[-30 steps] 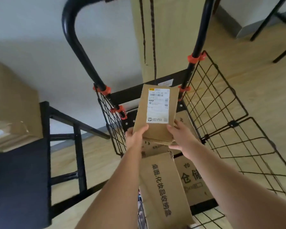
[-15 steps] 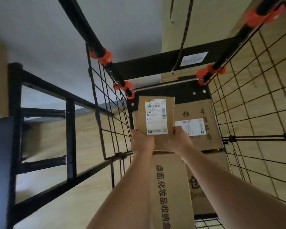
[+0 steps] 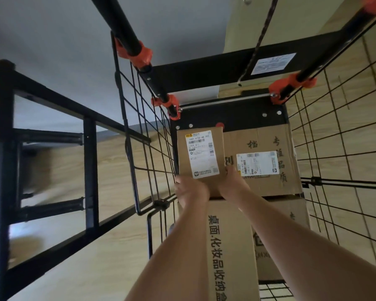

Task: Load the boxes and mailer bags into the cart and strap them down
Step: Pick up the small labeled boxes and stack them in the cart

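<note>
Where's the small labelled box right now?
Head view: the small box is at the far left, between the cart's wire wall and a wider box, its near end held by the left hand and right hand.

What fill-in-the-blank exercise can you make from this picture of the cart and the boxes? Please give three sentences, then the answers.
1. The small box, gripped by the left hand and the right hand, carries a ____ label.
2. The clamps on the black poles of the cart are ____ in colour.
3. The large box lies on the ____ side of the small box.

Missing words: white; orange; right.
</note>
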Demonstrator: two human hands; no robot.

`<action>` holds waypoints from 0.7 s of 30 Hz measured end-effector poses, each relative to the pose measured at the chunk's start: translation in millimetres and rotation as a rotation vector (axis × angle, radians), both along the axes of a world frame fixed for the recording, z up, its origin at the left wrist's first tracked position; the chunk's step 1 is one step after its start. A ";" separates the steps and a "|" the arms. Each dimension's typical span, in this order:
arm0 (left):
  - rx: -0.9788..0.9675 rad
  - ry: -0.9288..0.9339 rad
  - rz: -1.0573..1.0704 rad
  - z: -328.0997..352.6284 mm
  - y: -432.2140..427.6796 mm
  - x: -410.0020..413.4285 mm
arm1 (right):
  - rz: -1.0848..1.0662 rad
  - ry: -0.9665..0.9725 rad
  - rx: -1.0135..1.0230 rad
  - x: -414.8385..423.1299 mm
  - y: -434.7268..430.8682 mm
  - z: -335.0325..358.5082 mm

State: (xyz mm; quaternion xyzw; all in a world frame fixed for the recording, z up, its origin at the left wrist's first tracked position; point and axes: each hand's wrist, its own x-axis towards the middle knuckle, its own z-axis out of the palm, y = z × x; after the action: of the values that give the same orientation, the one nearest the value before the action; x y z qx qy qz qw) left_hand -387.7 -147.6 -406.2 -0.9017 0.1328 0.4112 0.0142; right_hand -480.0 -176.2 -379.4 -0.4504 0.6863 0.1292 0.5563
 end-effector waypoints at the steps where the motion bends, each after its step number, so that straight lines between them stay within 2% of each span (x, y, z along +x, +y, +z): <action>1: 0.006 0.001 0.006 -1.3 -0.3 -0.8 | -0.007 0.001 -0.004 -0.1 0.2 -0.4; 10: -0.032 -0.019 0.011 5.6 1.3 -5.7 | -0.067 -0.008 -0.027 -0.3 3.3 16.5; 18: -0.040 -0.025 -0.156 47.9 -1.4 -8.2 | 0.086 -0.010 -0.153 -6.0 7.1 54.8; 21: 0.014 0.032 -0.350 73.3 0.5 -12.0 | 0.265 0.045 -0.217 -9.3 7.8 75.8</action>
State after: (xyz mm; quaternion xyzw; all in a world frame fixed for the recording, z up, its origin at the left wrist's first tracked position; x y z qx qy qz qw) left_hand -399.8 -147.1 -332.9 -0.8580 0.2853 0.4175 0.0896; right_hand -489.4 -168.3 -303.6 -0.5913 0.6433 0.1364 0.4669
